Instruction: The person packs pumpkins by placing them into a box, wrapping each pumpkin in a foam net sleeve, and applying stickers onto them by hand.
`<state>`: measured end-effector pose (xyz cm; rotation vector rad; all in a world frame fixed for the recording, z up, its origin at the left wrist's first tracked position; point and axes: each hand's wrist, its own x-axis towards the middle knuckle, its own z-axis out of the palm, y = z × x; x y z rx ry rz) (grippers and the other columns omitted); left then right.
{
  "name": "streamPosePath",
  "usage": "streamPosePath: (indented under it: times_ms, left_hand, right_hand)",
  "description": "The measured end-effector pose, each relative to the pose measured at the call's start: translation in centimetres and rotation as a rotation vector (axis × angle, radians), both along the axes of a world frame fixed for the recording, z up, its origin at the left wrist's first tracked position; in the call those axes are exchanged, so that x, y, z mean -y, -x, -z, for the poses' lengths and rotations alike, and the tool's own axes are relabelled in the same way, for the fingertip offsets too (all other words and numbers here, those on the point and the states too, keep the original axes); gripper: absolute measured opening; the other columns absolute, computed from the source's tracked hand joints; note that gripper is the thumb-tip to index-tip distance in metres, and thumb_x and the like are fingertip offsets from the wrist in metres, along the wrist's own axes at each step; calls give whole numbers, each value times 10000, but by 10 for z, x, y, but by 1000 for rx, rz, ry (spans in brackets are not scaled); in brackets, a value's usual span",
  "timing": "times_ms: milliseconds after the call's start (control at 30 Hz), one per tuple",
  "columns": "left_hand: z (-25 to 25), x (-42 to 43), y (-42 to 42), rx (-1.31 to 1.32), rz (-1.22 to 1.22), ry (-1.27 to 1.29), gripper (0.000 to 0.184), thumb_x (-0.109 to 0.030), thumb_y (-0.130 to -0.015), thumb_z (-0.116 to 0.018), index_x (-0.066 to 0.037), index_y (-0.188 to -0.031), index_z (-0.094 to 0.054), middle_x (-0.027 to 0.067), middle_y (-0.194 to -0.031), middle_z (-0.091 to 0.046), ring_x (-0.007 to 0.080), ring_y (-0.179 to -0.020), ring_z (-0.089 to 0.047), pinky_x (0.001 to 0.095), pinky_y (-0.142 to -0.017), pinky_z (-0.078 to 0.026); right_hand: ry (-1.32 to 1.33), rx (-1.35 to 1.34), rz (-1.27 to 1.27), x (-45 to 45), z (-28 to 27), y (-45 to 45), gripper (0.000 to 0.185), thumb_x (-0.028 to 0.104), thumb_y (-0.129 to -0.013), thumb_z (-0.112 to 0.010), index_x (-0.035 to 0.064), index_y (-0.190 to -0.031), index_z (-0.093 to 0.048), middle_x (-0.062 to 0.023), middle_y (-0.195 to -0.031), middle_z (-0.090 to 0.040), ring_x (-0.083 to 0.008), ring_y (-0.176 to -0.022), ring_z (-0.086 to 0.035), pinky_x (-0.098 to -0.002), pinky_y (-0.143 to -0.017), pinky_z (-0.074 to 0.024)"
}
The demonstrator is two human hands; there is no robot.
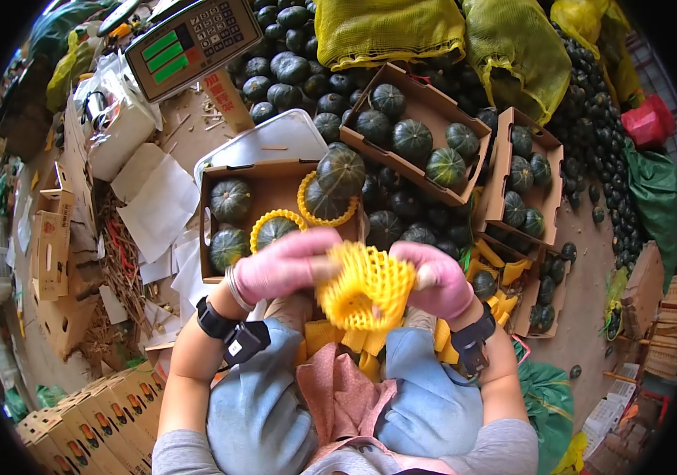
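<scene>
Between my two pink-gloved hands is a yellow foam net sleeve (366, 286), held above my lap with its opening towards me. My left hand (287, 265) grips it from the left, the fingers slightly blurred. My right hand (439, 279) pinches its right edge. Just beyond them, an open cardboard box (263, 170) rests on a metal scale plate (263, 138). It holds several dark green kabocha squashes (230, 200), and two of them sit in yellow foam nets (327, 207). Another squash (341, 172) lies on top at the box's right side.
A scale display (192, 43) rises at upper left. Cartons of squash (416, 131) stand to the right, amid heaped squashes (283, 71) and yellow mesh sacks (390, 32). More foam nets (366, 340) lie by my legs. Folded cartons (97, 419) are stacked at lower left.
</scene>
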<state>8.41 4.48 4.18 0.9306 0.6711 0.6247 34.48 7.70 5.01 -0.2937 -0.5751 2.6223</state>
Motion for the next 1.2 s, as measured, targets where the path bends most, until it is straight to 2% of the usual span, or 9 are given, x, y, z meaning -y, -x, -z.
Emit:
streamPosePath:
  times_ms: [67, 133, 267, 367, 433, 567, 700, 1067, 1200]
  left_hand:
    - [15, -5, -5, 426, -323, 169, 228, -207, -945, -554, -48, -1105, -525, 53, -1028, -604, 148, -988, -587, 299, -877, -476]
    - [11, -7, -18, 426, -360, 311, 290, -224, -953, -535, -34, -1169, -506, 62, -1067, -603, 158, -1022, -587, 312, -911, -467]
    - [11, -30, -21, 65, -74, 140, 408, -314, -962, -527, 3, -1217, -549, 52, -1110, -616, 94, -1021, -553, 268, -910, -444]
    - [17, -49, -32, -341, -496, -290, 206, -205, -938, -589, -9, -1000, -594, -19, -908, -596, 73, -846, -530, 272, -751, -472]
    - [33, -60, -36, -737, -800, -758, 161, -142, -888, -652, -22, -964, -577, 52, -832, -580, 133, -791, -539, 293, -702, -476]
    - [79, -71, -29, -947, -971, -939, 175, -151, -880, -655, -36, -979, -566, 119, -829, -574, 237, -733, -577, 307, -681, -484]
    - [95, -70, -20, -391, -899, -346, 169, -215, -955, -584, -63, -1021, -548, -25, -851, -532, 49, -805, -460, 222, -693, -429]
    - [128, -77, -3, -128, -992, 73, 194, -203, -967, -560, -13, -991, -594, 3, -897, -617, 65, -802, -540, 220, -724, -466]
    - [114, -82, 1, -417, -926, -75, 174, -152, -936, -598, -3, -1021, -571, 34, -844, -635, 101, -740, -558, 236, -709, -482]
  right_hand:
    - [-62, 512, -264, 3, 5, 3, 445, 169, -930, -510, -24, -1326, -448, -117, -1200, -598, -206, -1133, -560, -349, -982, -434]
    - [-429, 510, -235, -11, 13, 0, 444, 288, -973, -498, 3, -1312, -466, -91, -1176, -609, -189, -1079, -585, -322, -942, -462]
    - [-466, 396, 279, -55, 3, 8, 257, 281, -997, -470, 55, -1091, -546, -54, -1004, -625, -113, -849, -617, -251, -669, -525]
    - [-648, 642, 378, -89, 21, 19, 184, 255, -1005, -459, 90, -1017, -539, 9, -826, -581, -42, -772, -574, -176, -572, -461]
    - [-836, 733, 443, -115, 64, 31, 142, 203, -1001, -471, 78, -992, -538, 6, -785, -556, -53, -753, -524, -211, -613, -440]
    - [-1116, 883, 559, -128, 117, 57, 109, 153, -974, -515, 67, -1040, -533, -70, -844, -578, -135, -800, -526, -287, -785, -465]
    - [-1130, 856, 494, -130, 101, 70, 128, 164, -956, -552, 53, -1019, -541, -77, -846, -602, -125, -773, -521, -279, -752, -467]
    - [-785, 1184, 517, -131, 93, 89, 167, 136, -882, -657, 14, -930, -554, -57, -756, -617, -93, -683, -564, -262, -656, -487]
    - [-1116, 1545, 372, -129, 81, 83, 234, 255, -876, -629, 72, -977, -525, -130, -836, -631, -328, -752, -638, -411, -708, -510]
